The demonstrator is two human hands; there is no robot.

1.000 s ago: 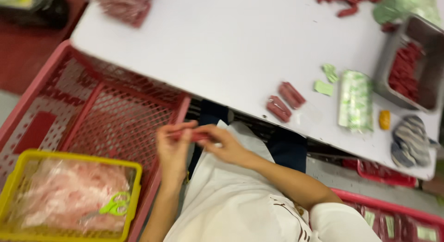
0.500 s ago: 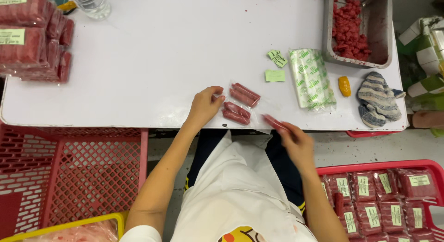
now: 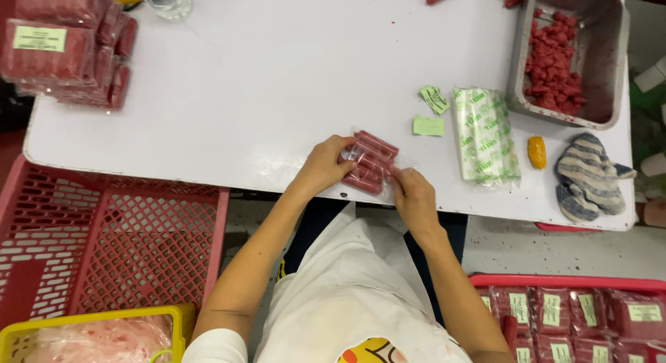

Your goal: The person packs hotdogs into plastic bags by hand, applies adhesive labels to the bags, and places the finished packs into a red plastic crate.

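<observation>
A small group of red sausages lies near the front edge of the white table, inside a clear plastic bag. My left hand grips the left side of the sausages and bag. My right hand pinches the bag's open end on the right. Both hands rest low over the table edge, with a white apron below them.
A metal tray of red sausages stands at the back right. Beside it lie a stack of printed bags, green labels, an orange piece and a striped cloth. Packed sausages pile up far left. Red crates sit below.
The view has swung from the red crate to the table. Both hands came together on the sausages at the table edge, which now sit in a clear bag.
</observation>
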